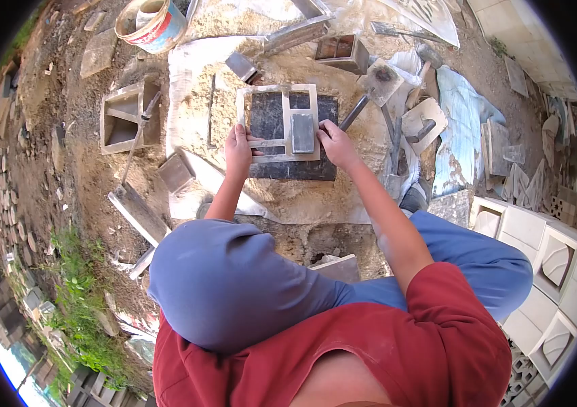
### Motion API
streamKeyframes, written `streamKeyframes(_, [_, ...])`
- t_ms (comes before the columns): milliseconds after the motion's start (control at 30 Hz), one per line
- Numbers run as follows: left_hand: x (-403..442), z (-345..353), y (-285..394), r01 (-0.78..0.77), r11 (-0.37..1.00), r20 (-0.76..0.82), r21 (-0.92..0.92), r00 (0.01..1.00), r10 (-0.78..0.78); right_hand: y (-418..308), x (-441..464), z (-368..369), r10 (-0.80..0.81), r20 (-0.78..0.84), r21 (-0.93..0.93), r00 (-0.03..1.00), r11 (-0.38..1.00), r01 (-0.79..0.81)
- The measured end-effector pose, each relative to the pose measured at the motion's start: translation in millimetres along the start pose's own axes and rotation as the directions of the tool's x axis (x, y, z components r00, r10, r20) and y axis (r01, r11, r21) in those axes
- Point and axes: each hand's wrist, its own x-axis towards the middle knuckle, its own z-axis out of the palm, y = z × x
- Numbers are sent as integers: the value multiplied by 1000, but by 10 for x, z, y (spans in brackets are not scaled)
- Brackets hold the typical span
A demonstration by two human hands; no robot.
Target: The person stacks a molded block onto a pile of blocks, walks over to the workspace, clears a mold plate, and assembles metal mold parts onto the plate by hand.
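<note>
A pale rectangular mould frame [277, 89] with inner crossbars is over a dark square board [329, 108]. A grey rectangular block [303, 133] sits in its right part. My left hand [238, 150] grips the frame's left side near the lower corner, fingers reaching past the edge. Closed at the frame's right edge is my right hand [336, 144], its fingertips close to the grey block. Just beyond that hand lies a dark handle [354, 112] joined to a flat square plate [383, 81]. A small grey box [242, 66] rests above the frame.
A bucket [160, 30] stands at the upper left. Left of the sheet is another divided frame [126, 117] with a rod across it. An open box [343, 53], a trowel-like plate [425, 126] and a hammer [429, 55] lie right. Pale cast blocks [526, 227] stack at lower right.
</note>
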Motion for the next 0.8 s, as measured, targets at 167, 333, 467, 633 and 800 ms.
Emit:
streamKeyframes(167, [163,-117,-173,-151,910,10,386,987,160,-154,-48,-28,-2,8,-109,1000,994,3])
streamKeyframes(333, [70,-34,-195,-250,297,1,922,768,641,6,-92,-30,-103,34,-354,994,929,108])
streamKeyframes(467, [116,-79,-151,-362,297,93,883,757,646,-36,-116,-46,-107,37,-291,994,950,113])
streamKeyframes(633, [216,-91,-210,-275,461,-11,844,849,528,-374,-16,-183,-461,116,-254,880,842,475])
streamKeyframes(800, [168,-27,-211,-234,408,43,882,905,424,-379,76,-78,-270,228,-156,936,938,309])
